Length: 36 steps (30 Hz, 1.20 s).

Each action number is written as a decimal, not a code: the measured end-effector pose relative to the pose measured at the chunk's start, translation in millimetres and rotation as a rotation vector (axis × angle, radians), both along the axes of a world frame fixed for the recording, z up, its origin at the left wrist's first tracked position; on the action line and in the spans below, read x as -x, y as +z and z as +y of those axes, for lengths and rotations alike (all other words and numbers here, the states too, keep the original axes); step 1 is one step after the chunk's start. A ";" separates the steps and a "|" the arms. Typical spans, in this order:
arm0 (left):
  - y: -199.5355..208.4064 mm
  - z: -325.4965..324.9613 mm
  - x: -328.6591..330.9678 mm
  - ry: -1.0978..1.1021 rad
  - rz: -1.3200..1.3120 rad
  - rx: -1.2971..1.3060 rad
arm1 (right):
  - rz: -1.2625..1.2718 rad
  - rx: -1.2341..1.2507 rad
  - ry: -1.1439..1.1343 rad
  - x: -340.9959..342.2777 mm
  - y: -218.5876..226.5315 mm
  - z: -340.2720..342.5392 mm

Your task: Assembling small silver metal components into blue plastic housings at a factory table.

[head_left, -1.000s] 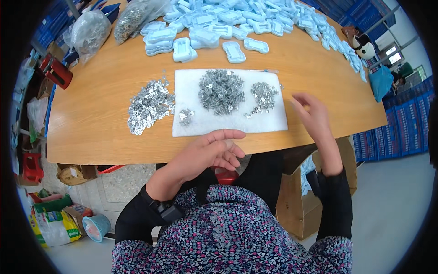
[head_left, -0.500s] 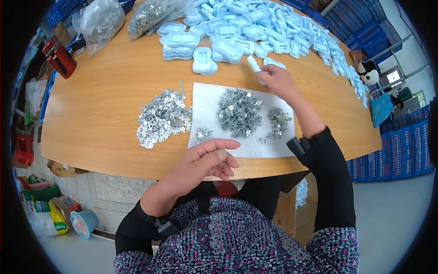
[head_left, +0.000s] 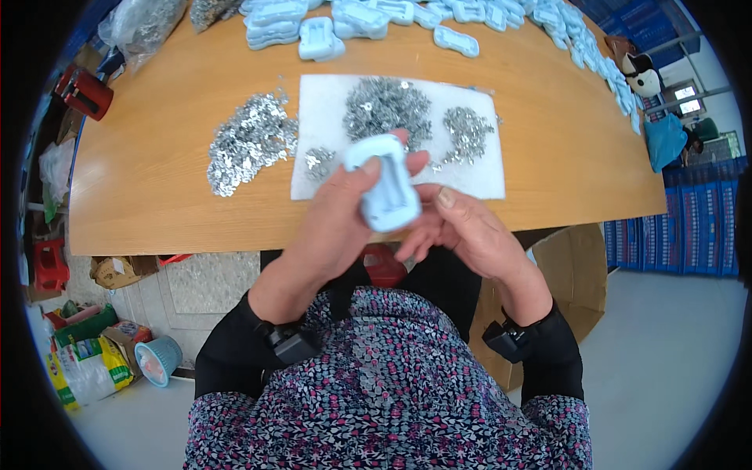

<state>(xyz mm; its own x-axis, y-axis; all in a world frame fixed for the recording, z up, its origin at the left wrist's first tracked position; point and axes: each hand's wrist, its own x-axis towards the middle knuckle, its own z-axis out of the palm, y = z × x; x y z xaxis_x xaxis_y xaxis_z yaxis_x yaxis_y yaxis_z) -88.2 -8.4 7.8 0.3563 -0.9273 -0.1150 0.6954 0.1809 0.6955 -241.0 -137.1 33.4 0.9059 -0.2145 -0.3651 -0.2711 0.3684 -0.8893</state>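
A light-blue plastic housing (head_left: 382, 184) with rounded ends and a long recess is gripped in my left hand (head_left: 333, 215), thumb on top and fingers behind it. It tilts above the near edge of a white mat (head_left: 489, 176). My right hand (head_left: 470, 235) is close by on the right, its fingers loosely bent and apart, near the lower end of the housing. Nothing shows in it. On the mat are a large heap of small metal clips (head_left: 384, 110), a smaller metal heap (head_left: 468, 135) to its right and a small cluster (head_left: 319, 163) on the left.
Left of the mat, a pile of flat metal pieces (head_left: 254, 141) lies on the wooden table (head_left: 157, 188). Many light-blue housings (head_left: 360, 17) are stacked along the far side; one housing (head_left: 456, 41) lies apart. A red container (head_left: 84, 92) and plastic bags (head_left: 145, 27) stand far left.
My right hand has come back from the far stack toward my body. A housing is now in my left hand, which was empty before. The view has tilted down.
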 end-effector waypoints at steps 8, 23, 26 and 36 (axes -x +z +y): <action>-17.4 21.4 -16.2 -0.023 0.046 -0.080 | 0.058 1.246 -0.361 18.5 -29.0 -49.1; -5.7 13.5 -11.0 -0.104 -0.010 -0.202 | -0.167 1.348 -0.195 -20.5 -14.6 -21.6; -6.7 8.6 -9.4 -0.115 -0.046 -0.193 | -0.247 1.337 -0.124 -19.5 -6.1 -6.4; -13.5 10.9 -8.2 -0.070 -0.098 -0.156 | -0.003 0.824 -0.178 -18.8 0.0 4.4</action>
<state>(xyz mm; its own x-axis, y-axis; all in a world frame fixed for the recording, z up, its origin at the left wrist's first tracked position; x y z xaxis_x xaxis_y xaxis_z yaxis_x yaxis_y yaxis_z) -80.0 2.5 -5.7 0.3083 -0.9237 -0.2273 0.6301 0.0193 0.7763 -222.2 -132.7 33.3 0.8342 -0.5508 -0.0270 -0.2680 -0.3621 -0.8928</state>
